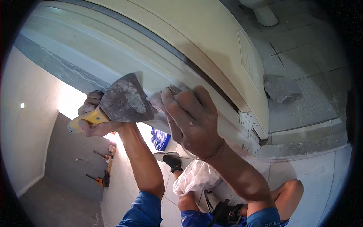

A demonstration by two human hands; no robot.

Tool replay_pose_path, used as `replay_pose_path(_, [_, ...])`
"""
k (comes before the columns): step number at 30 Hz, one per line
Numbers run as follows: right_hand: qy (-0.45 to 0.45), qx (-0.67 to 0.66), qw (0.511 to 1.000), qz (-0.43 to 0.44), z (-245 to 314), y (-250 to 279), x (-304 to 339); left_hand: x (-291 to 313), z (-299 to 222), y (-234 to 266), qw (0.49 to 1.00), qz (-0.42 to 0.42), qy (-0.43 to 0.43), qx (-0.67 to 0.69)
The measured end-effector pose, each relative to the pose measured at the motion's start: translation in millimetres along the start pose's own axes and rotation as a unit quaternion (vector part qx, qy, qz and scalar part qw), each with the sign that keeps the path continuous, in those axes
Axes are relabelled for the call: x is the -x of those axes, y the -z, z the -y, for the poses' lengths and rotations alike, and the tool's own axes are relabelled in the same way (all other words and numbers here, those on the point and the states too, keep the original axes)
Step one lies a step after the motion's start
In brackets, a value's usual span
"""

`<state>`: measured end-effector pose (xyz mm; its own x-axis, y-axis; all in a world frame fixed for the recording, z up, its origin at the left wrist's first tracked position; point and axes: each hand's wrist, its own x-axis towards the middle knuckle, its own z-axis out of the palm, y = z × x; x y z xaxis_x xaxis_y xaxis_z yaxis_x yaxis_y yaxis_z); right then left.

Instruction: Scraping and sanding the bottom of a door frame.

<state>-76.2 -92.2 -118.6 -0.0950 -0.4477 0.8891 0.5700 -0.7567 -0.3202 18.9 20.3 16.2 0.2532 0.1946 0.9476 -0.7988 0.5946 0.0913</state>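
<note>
My left hand (94,113) is wrapped round the yellow handle of a putty knife (126,99). Its broad dark blade is smeared with dried pale filler and points up and right. Beside it, my right hand (193,119) is closed with fingers bent against the pale door frame (151,64). A small dark edge shows at those fingertips, but I cannot make out what it belongs to. A grey smeared patch (157,101) lies on the frame between the blade and my right fingers.
A cream door (211,34) stands beyond the frame. Behind it are grey floor tiles with a broken slab (281,90) and a toilet base (264,15). A clear plastic bag (198,176) lies by my legs. Several tools (102,178) rest along the left floor.
</note>
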Motion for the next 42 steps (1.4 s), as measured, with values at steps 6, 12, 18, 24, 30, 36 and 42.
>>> replay_pose_path(6, [-0.015, -0.047, 0.999, 0.006, -9.1, 13.2, 25.0, -3.9, -1.1, 3.1, 0.998, 0.024, -0.05, -0.027])
replay_pose_path(12, [-0.023, -0.085, 0.996, 0.03, -8.9, 4.3, -10.6, 5.2, 1.2, -17.9, 0.998, -0.035, -0.042, -0.01])
replay_pose_path(18, [-0.054, -0.072, 0.995, 0.034, -2.4, 16.5, 14.1, -3.3, -4.9, -8.6, 0.997, 0.042, -0.062, -0.007])
replay_pose_path(24, [-0.03, -0.103, 0.994, 0.022, -4.1, 4.5, -20.3, -1.8, 0.2, -7.2, 0.998, 0.021, -0.026, 0.046])
replay_pose_path(30, [-0.042, -0.048, 0.993, 0.095, -0.3, 26.7, 35.4, -0.3, -4.1, -3.6, 0.997, 0.066, -0.034, -0.008])
replay_pose_path(36, [-0.08, -0.082, 0.991, 0.07, 12.1, 7.8, 46.7, 2.5, -1.9, -5.8, 0.997, 0.065, -0.037, -0.03])
replay_pose_path(42, [-0.059, -0.032, 0.996, 0.059, 23.8, -11.4, -1.0, 2.2, -1.5, -9.5, 0.996, 0.064, -0.056, -0.008])
